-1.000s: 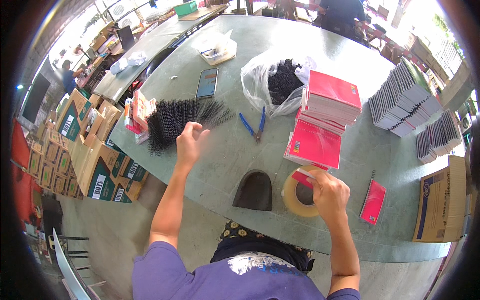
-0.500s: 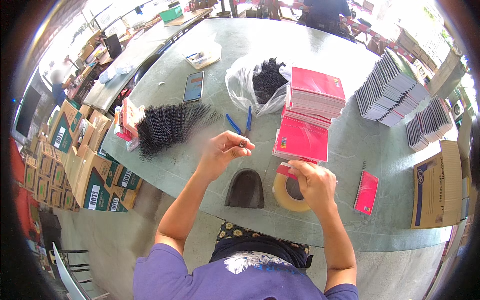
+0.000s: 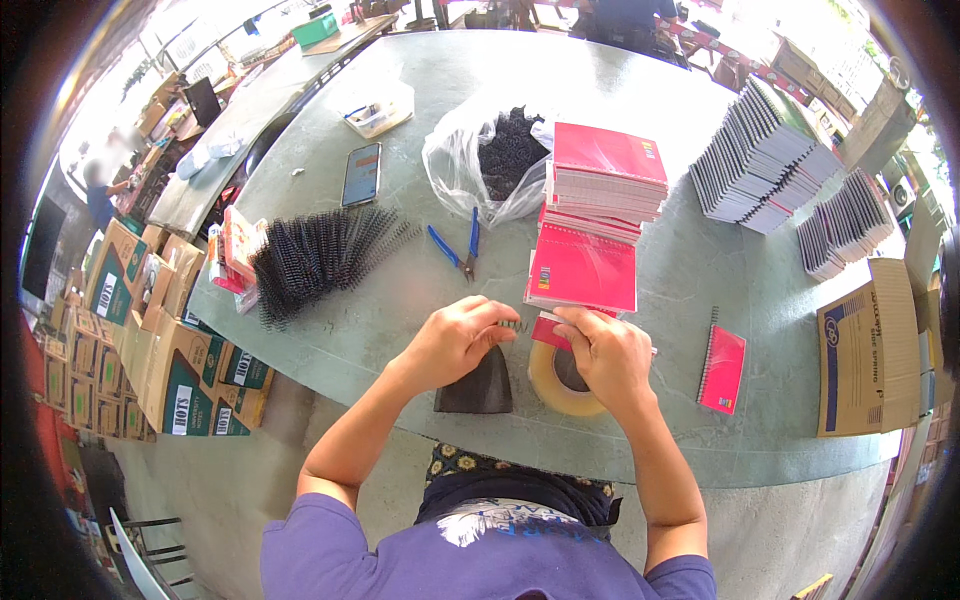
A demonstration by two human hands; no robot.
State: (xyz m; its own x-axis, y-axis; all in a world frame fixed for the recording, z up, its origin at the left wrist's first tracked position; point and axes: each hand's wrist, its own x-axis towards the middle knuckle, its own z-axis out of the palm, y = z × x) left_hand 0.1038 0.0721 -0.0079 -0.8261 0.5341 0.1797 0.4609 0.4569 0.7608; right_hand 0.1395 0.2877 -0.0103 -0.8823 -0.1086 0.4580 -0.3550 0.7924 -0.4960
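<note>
Pinched in the fingers of my left hand (image 3: 462,338) is a short dark spiral binding coil (image 3: 514,325). My right hand (image 3: 612,355) grips a small red-covered notebook (image 3: 547,330), mostly hidden behind the fingers. The coil's end is close to the notebook's left edge; I cannot tell whether they touch. Under my hands lie a roll of clear tape (image 3: 546,388) and a dark, round-topped block (image 3: 476,388). Blue-handled cutting pliers (image 3: 470,248) rest open beyond my left hand. A tall stack of red notebooks (image 3: 588,268) stands just past my right hand.
Many black coils (image 3: 320,258) are fanned out at left, near a phone (image 3: 362,175). A plastic bag (image 3: 440,160) holds more black pieces. A coil-bound red notebook (image 3: 722,372), notebook piles (image 3: 765,165) and a carton (image 3: 850,365) are at right. Boxes (image 3: 195,385) stand left of the table.
My left hand has moved right and down, bringing the coil from well apart to right beside the red notebook. My right hand keeps its hold. The whole view has shifted slightly.
</note>
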